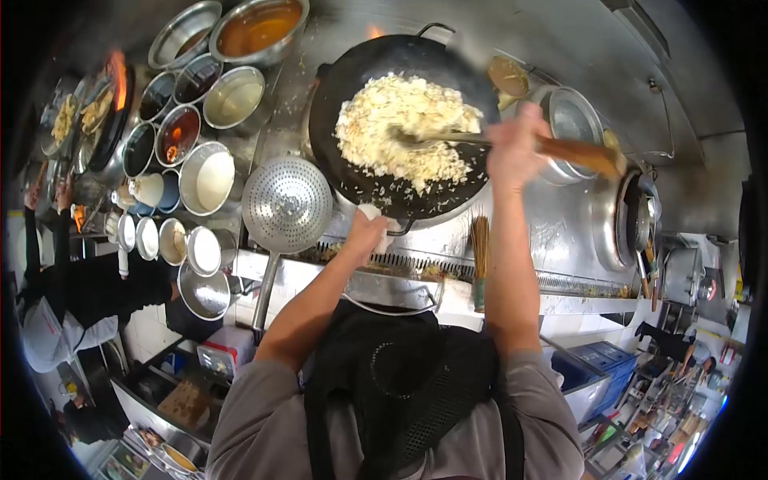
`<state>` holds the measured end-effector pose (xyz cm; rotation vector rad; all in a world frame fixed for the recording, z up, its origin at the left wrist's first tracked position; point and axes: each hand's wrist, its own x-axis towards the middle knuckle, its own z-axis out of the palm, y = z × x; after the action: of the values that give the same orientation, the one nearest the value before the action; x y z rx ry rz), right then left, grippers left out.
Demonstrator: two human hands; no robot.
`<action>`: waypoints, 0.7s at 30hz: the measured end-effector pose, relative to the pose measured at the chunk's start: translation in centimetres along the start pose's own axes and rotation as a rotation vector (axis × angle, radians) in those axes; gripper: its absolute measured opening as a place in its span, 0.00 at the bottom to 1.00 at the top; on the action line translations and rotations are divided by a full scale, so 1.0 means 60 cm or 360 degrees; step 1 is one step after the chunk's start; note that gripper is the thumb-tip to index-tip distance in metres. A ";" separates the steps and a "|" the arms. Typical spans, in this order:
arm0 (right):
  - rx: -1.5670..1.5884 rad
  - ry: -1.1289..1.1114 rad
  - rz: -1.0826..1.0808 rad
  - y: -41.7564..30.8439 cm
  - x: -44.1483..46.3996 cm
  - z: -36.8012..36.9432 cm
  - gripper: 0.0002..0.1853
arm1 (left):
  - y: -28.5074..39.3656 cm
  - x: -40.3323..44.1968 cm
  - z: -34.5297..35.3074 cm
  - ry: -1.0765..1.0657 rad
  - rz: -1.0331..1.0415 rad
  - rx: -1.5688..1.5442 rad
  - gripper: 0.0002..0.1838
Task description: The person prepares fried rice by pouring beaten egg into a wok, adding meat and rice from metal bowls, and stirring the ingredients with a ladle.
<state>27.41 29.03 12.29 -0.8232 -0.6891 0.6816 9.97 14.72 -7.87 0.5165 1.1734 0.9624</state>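
Observation:
A black wok [332, 164] on the stove holds a heap of pale yellow-white fried rice [404, 120], with loose grains on its near side. My right hand [516, 148] is closed around the long handle of a wok ladle [456, 138], which has a wooden end. The ladle's metal head is in the rice and blurred by motion. At the wok's near rim, my left hand [368, 236] grips a folded white cloth [379, 224] beside the loop handle [402, 230]. Whether the cloth wraps that handle is partly hidden by my fingers.
Left of the wok lies a perforated strainer [286, 204]. Several metal pots of liquids and seasonings, including a white-filled pot [208, 180], stand farther left. A bamboo brush [479, 248] stands at the front edge. A metal pot [574, 120] is at right. A co-worker [88, 296] works far left near flames [118, 80].

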 end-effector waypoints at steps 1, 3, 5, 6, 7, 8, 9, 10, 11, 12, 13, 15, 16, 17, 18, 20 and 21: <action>-0.0163 -0.0227 0.0079 -0.001 0.000 0.019 0.21 | -0.011 0.009 -0.007 -0.0010 -0.0047 0.0028 0.15; -0.0553 -0.0539 -0.0132 -0.019 0.019 0.056 0.19 | 0.009 -0.012 0.008 0.0095 -0.0015 -0.0035 0.14; -0.0504 -0.0432 -0.0205 -0.095 0.065 0.087 0.18 | -0.013 0.011 -0.006 0.0106 0.0071 -0.0016 0.14; -0.0489 -0.0339 -0.0241 -0.121 0.081 0.089 0.18 | -0.027 0.019 -0.011 0.0131 0.0115 -0.0022 0.14; -0.0491 -0.0343 -0.0235 -0.113 0.101 0.081 0.18 | 0.002 0.000 0.001 0.0131 0.0106 -0.0003 0.13; -0.0197 -0.0264 -0.0145 -0.091 0.129 0.078 0.17 | 0.017 -0.006 0.005 0.0139 0.0105 -0.0010 0.13; 0.0091 -0.0181 -0.0046 -0.065 0.145 0.076 0.17 | 0.025 -0.012 0.008 0.0103 0.0049 -0.0025 0.13; -0.0149 -0.0254 -0.0209 -0.016 0.110 0.097 0.18 | 0.026 -0.018 0.009 0.0064 -0.0004 -0.0036 0.13; -0.0285 -0.0378 -0.0146 0.056 0.116 0.076 0.18 | 0.007 -0.015 0.007 0.0064 0.0003 -0.0033 0.13; -0.0293 -0.0543 -0.0064 0.027 0.091 0.095 0.19 | -0.019 0.004 0.006 0.0184 0.0150 0.0042 0.11; -0.0467 -0.0596 0.0111 0.022 0.078 0.114 0.19 | -0.030 0.015 0.004 0.0310 0.0285 0.0120 0.10; -0.0680 -0.0788 0.0243 -0.008 0.066 0.149 0.18 | -0.001 -0.008 0.013 0.0283 0.0203 0.0096 0.10; -0.0768 -0.0848 0.0266 -0.029 0.061 0.168 0.17 | 0.020 -0.015 0.018 0.0250 0.0118 0.0067 0.09; -0.0757 -0.0853 0.0267 -0.058 0.054 0.185 0.17 | 0.027 -0.020 0.022 0.0291 0.0154 0.0091 0.09; -0.0589 -0.0803 0.0108 -0.087 0.048 0.203 0.17 | 0.031 -0.021 0.022 0.0302 0.0160 0.0090 0.09; -0.0420 -0.0751 -0.0033 -0.084 0.031 0.210 0.17 | 0.031 -0.023 0.021 0.0280 0.0118 0.0053 0.11; -0.0276 -0.0772 -0.0051 -0.056 0.018 0.201 0.17 | 0.020 -0.018 0.025 0.0405 0.0155 0.0073 0.07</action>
<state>19.72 33.15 21.33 -0.8090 -1.2103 0.8094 10.86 14.64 -5.85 0.5015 1.4111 1.1102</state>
